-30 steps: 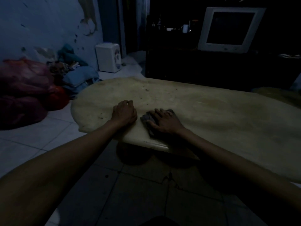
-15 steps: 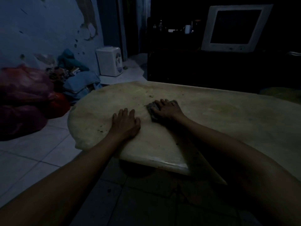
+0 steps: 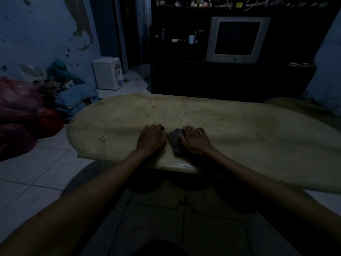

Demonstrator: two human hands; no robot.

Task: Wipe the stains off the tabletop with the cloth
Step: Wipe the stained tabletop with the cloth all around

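Note:
A pale, oval tabletop (image 3: 239, 126) fills the middle of the dim head view. Dark specks of stain (image 3: 153, 107) lie toward its far left, and more (image 3: 102, 139) near its left edge. A crumpled dark grey cloth (image 3: 175, 140) lies near the front edge. My right hand (image 3: 196, 140) presses flat on the cloth, fingers spread over it. My left hand (image 3: 152, 138) rests on the table just left of the cloth, fingers curled under, holding nothing.
A white appliance (image 3: 108, 73) stands on the tiled floor at the back left. Beside it lie a pile of clothes (image 3: 73, 97) and red bags (image 3: 24, 111). A dark cabinet (image 3: 230, 78) with an old monitor (image 3: 238, 39) stands behind the table.
My right hand has drawn the cloth back toward the front edge from farther out on the table. My left hand's fingers have curled in from flat.

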